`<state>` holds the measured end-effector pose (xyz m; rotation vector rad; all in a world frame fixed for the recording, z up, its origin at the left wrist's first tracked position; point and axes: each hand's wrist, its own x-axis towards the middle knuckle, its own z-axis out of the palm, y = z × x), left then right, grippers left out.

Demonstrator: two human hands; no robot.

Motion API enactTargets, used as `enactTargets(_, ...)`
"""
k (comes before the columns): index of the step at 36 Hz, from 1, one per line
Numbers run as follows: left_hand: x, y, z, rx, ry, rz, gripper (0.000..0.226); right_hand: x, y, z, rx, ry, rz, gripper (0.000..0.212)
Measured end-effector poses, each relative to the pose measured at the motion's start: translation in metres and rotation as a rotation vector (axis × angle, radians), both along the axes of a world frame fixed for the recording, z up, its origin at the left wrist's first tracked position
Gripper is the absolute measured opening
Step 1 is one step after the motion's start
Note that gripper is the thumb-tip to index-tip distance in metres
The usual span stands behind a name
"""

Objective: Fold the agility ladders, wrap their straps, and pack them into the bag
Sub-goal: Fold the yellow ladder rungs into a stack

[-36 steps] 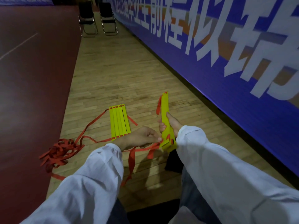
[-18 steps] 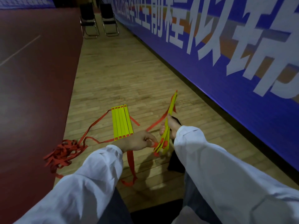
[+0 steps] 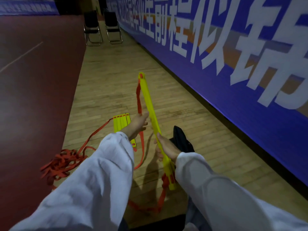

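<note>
Right hand (image 3: pixel 166 150): fingers curled round the lower part of a bundle of yellow ladder rungs (image 3: pixel 148 100), held off the floor and slanting up and away. Left hand (image 3: pixel 138 124): fingers stretched forward, tips touching the bundle's left edge at mid-length, just where a red strap (image 3: pixel 138 97) loops down beside it (whether the hand pinches the strap cannot be told). Both arms in white sleeves. More red strap is bunched at the bundle's near end and trails to the floor.

Second stack of yellow rungs (image 3: pixel 120 122): flat on the wooden floor (image 3: pixel 108 77), partly hidden by the left wrist. Tangle of red strap (image 3: pixel 60 165): left of that stack, at the edge of a dark red mat (image 3: pixel 33 97). Black bag (image 3: pixel 180 139): on the floor just right of the right hand. Blue banner (image 3: pixel 233 80) with white characters: along the right side. Two folding chairs (image 3: pixel 93 29): at the far end.
</note>
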<state>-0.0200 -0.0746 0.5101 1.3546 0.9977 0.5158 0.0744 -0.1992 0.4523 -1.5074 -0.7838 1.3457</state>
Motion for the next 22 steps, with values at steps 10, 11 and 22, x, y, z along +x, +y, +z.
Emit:
enactTargets(10,-0.041,0.042,0.023,-0.157,-0.270,0.069,0.014,-0.003,-0.014,-0.011,0.053,-0.212,0.152,0.033)
enactTargets(11,-0.045,0.043,0.023,-0.143,-0.263,0.073,0.013,-0.001,-0.014,-0.012,0.054,-0.222,0.159,0.032)
enactTargets(22,-0.037,0.016,0.023,-0.010,-0.275,0.105,0.016,0.011,0.006,0.003,-0.006,-0.233,0.197,0.029)
